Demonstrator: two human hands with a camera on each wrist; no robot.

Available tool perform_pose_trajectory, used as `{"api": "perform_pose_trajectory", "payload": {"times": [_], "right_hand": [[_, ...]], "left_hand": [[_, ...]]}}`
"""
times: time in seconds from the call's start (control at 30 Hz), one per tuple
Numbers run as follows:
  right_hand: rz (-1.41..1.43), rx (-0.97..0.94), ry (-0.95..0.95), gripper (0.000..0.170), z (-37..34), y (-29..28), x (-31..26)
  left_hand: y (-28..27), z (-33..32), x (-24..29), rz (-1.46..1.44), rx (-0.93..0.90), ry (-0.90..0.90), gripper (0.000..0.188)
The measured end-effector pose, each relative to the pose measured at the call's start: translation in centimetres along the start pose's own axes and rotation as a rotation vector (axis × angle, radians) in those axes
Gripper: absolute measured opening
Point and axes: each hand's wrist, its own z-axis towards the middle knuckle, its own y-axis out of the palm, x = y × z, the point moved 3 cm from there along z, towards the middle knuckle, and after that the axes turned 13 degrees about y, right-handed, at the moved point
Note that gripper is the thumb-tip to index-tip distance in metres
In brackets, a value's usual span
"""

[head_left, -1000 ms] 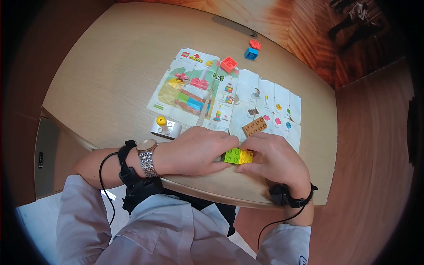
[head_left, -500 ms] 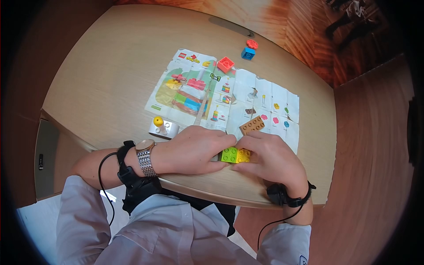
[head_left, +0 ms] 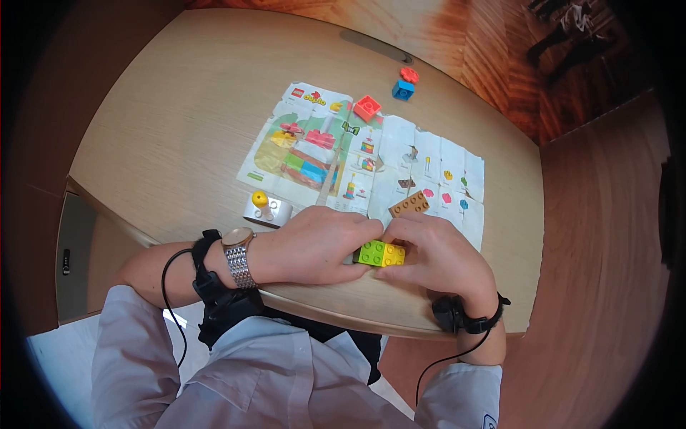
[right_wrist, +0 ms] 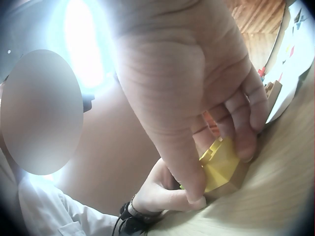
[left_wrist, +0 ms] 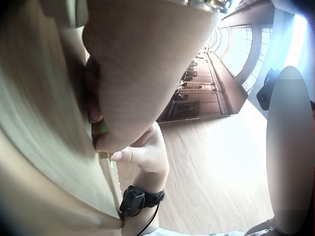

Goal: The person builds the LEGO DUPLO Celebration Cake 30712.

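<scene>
A lime green building brick [head_left: 371,252] and a yellow building brick [head_left: 394,255] sit side by side near the table's front edge, studs up. My left hand [head_left: 321,247] grips the green one from the left, its fingers hiding that end. From the right, my right hand [head_left: 443,254] holds the yellow one between thumb and fingers. Seen from the right wrist, the yellow brick [right_wrist: 224,164] rests on a tan-brown layer [right_wrist: 231,184] close to the tabletop. Just beyond the right hand lies a brown studded plate [head_left: 409,204], partly on the paper.
An unfolded instruction sheet [head_left: 289,154] covers the middle of the table [head_left: 164,114]. On its top edge lies a red brick [head_left: 367,108]. Farther back are a blue brick [head_left: 403,90] and a red flower piece [head_left: 409,75]. A white brick [head_left: 275,214] with a yellow-topped post [head_left: 259,199] stands left.
Both hands keep their hold on the green and yellow bricks, with barely any movement. The whole head view has shifted slightly.
</scene>
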Motion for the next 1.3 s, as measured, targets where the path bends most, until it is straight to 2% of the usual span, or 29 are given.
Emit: {"api": "perform_pose_trajectory", "payload": {"times": [0.4, 0.5, 0.57, 0.6, 0.73, 0.8, 0.87, 0.93, 1.03, 1.07, 1.13, 1.27, 1.3], "right_hand": [[-0.039, -0.026, 0.033, 0.042, 0.0, -0.2, -0.2], [0.092, -0.013, -0.025, 0.041, -0.6, -1.7, -0.2], [0.162, 0.142, 0.018, 0.036, -0.7, -3.2, 0.0], [0.156, 0.143, 0.016, 0.036, -0.4, -3.6, 0.2], [0.119, 0.166, 0.051, 0.031, 2.4, -4.6, 0.7], [0.068, 0.247, 0.032, 0.03, 4.5, -4.9, 0.1], [0.034, 0.244, 0.045, 0.035, 6.9, -5.0, -0.2], [-0.009, 0.398, -0.009, 0.042, 9.5, -5.0, -0.5], [-0.141, 0.523, -0.04, 0.047, 13.4, -4.6, 0.2], [-0.142, 0.526, -0.044, 0.047, 14.3, -4.8, 0.5], [-0.058, 0.377, -0.001, 0.042, 15.8, -4.6, 1.1], [-0.072, 0.428, 0.065, 0.039, 15.7, -5.2, 2.7], [0.028, 0.455, 0.073, 0.037, 14.5, -5.4, 3.0]], "left_hand": [[0.2, -0.1, -0.3, -0.033, 0.054, 0.036, 0.036], [0.2, -0.1, -0.3, -0.025, 0.034, 0.023, 0.035], [0.2, -0.1, -0.2, -0.019, 0.032, 0.02, 0.035], [0.2, 0.0, -0.2, -0.018, 0.012, 0.013, 0.035], [0.4, -0.1, -0.2, -0.005, 0.022, 0.028, 0.035], [0.4, -0.1, -0.2, 0.001, 0.008, 0.024, 0.034], [0.4, -0.1, -0.2, 0.013, -0.004, 0.021, 0.034], [0.4, -0.1, -0.3, 0.014, 0.011, 0.036, 0.034], [0.0, 0.1, -0.1, -0.002, -0.018, 0.018, 0.034], [-0.1, 0.1, -0.2, 0.002, -0.017, 0.017, 0.034], [0.0, 0.1, -0.3, -0.009, -0.01, 0.015, 0.034], [0.0, 0.1, -0.3, -0.027, -0.01, 0.008, 0.034], [0.1, 0.0, -0.4, -0.025, -0.008, 0.014, 0.035]]}}
